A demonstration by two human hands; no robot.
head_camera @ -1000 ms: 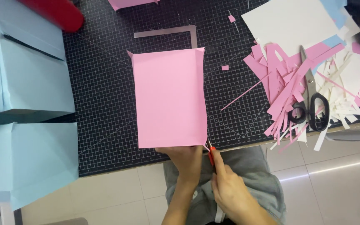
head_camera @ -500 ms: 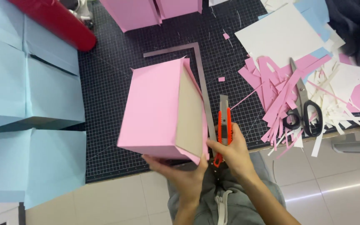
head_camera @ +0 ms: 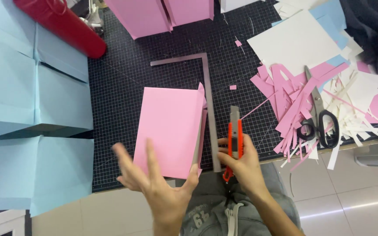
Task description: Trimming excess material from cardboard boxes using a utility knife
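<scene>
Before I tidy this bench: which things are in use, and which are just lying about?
In use: pink box at the left hand; orange utility knife in the right hand; grey L-square.

Lying about: scissors, paper strips, blue boxes, red roll.

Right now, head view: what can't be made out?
- Left hand: motion-blurred; contact with the pink box unclear.
- Cutter: lower handle hidden in the right hand; blade too small to tell if extended.
- Box's near edge: hidden behind the left hand.
- Red tube: cut off by the top edge.
</scene>
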